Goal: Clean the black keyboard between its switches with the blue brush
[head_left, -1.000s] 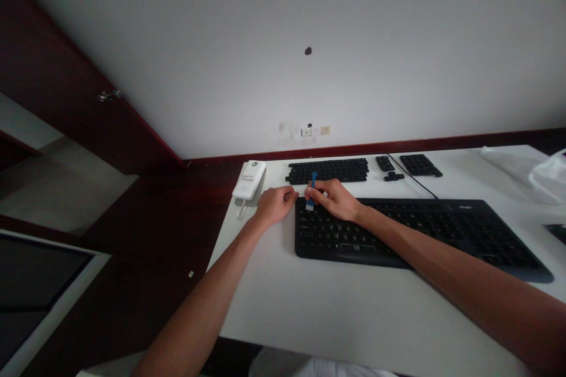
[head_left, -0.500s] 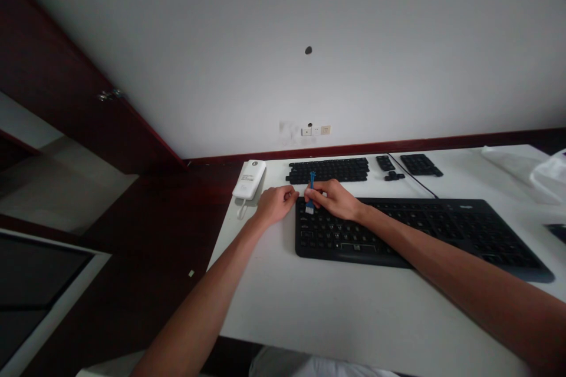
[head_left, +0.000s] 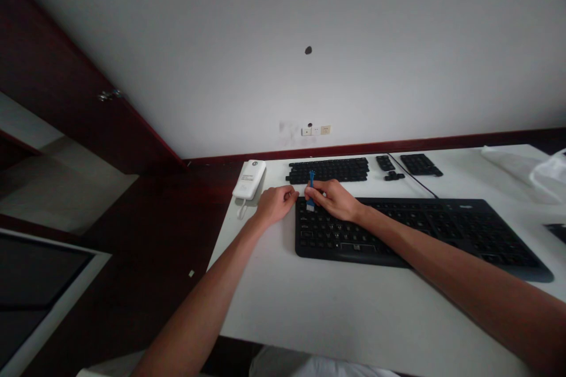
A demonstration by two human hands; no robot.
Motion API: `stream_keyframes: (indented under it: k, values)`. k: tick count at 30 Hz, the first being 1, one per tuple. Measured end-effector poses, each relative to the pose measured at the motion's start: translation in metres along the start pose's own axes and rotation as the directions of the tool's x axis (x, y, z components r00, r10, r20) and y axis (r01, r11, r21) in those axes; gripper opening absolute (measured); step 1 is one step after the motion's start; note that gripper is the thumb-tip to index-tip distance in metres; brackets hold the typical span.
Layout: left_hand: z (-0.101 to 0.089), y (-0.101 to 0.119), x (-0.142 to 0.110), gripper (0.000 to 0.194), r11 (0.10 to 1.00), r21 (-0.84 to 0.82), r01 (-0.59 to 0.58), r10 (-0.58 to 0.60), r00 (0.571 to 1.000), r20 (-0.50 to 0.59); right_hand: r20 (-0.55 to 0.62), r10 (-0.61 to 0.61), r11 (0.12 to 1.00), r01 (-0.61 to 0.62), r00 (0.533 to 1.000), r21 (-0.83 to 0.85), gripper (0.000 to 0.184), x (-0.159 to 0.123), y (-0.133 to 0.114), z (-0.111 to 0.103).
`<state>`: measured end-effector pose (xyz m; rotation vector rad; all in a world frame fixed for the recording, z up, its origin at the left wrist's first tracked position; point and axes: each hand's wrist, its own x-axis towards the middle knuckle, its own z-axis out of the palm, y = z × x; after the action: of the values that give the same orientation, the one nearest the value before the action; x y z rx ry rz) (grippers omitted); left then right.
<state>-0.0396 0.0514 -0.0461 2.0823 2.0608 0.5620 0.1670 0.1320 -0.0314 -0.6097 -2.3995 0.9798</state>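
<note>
My right hand (head_left: 333,197) is closed on a small blue brush (head_left: 312,179), its white bristles pointing down at the upper-left keys' area of a black keyboard (head_left: 371,257). Most of the keyboard's keycaps are off, showing bare key sockets. My left hand (head_left: 275,203) rests as a loose fist on the white table, right beside the keyboard's upper-left corner; nothing shows in its fingers. Behind the hands lie the removed black keycaps (head_left: 327,168), laid out in rows. My right forearm hides part of the keyboard's middle.
A white power bank (head_left: 250,179) with a short cable lies at the table's left. More keycaps (head_left: 420,165) and the keyboard's cord (head_left: 413,177) are farther back on the right. A whitish plastic bag (head_left: 526,171) lies at the far right. The wall stands behind.
The brush's bristles have moved very slightly away from me over the keyboard's upper-left corner. My left hand has stayed put.
</note>
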Motion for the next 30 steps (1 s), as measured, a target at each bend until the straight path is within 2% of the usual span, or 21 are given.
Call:
stream_keyframes:
  k: [30]
  values:
    - [-0.0027, 0.002, 0.0004, 0.04, 1.0, -0.008, 0.023, -0.023, 0.999, 0.023, 0.022, -0.041, 0.999, 0.041, 0.999, -0.005, 0.038, -0.0005, -0.0018, 0.001]
